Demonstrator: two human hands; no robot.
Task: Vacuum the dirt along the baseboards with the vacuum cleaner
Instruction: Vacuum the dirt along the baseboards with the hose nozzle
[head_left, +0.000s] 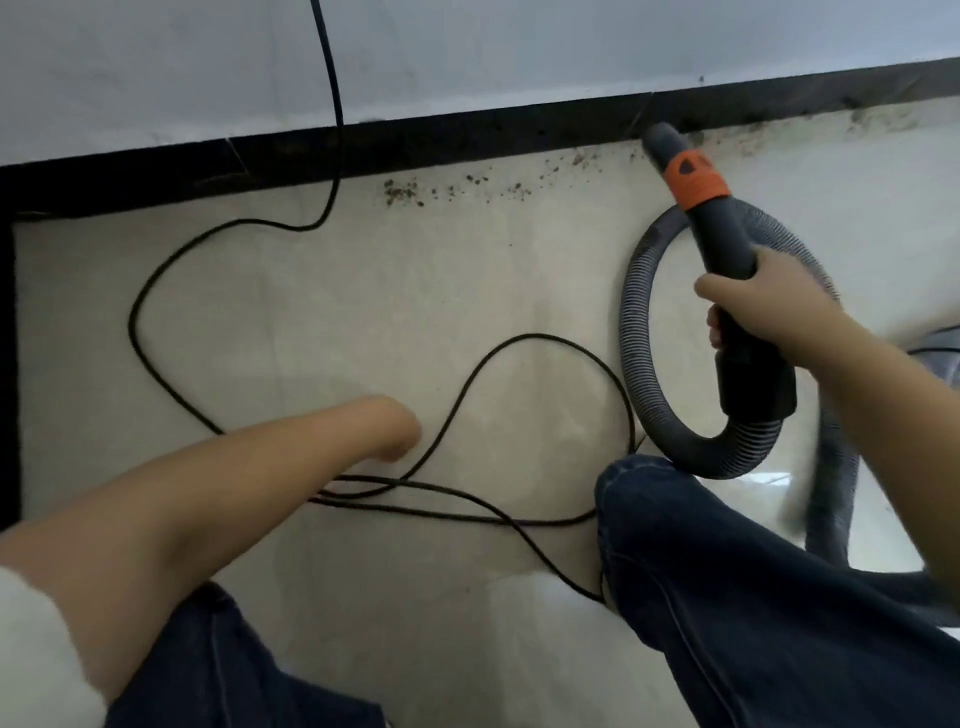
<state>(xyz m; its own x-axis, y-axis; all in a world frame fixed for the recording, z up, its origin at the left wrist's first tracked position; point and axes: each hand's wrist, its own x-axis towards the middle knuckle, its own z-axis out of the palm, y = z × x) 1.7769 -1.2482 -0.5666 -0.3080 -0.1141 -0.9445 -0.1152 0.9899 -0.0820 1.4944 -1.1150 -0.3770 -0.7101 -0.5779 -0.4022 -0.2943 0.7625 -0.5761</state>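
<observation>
Cream tiled floor (363, 291) meets a black baseboard (415, 140) across the frame top, brown dirt crumbs (402, 193) scattered along it upper centre. Right hand (748, 301), fingers wrapped round the grey vacuum wand with orange collar (698, 182), aims its long axis up-left, nozzle at the baseboard upper right; remaining crumbs lie to the nozzle's left. Left hand (395, 428) hovers lower centre over a black power cord (467, 395), blurred, finger state unclear.

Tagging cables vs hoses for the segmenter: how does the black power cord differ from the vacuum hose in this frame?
The power cord is thin, smooth and black; the vacuum hose is thick, ribbed and grey. The cord sprawls in loose loops across the floor and runs up the wall; the hose curls in one tight loop from the handle gripped by the right hand. Neither hand touches the cord, as far as shows. Both are flexible and lie partly on the tiled floor.
</observation>
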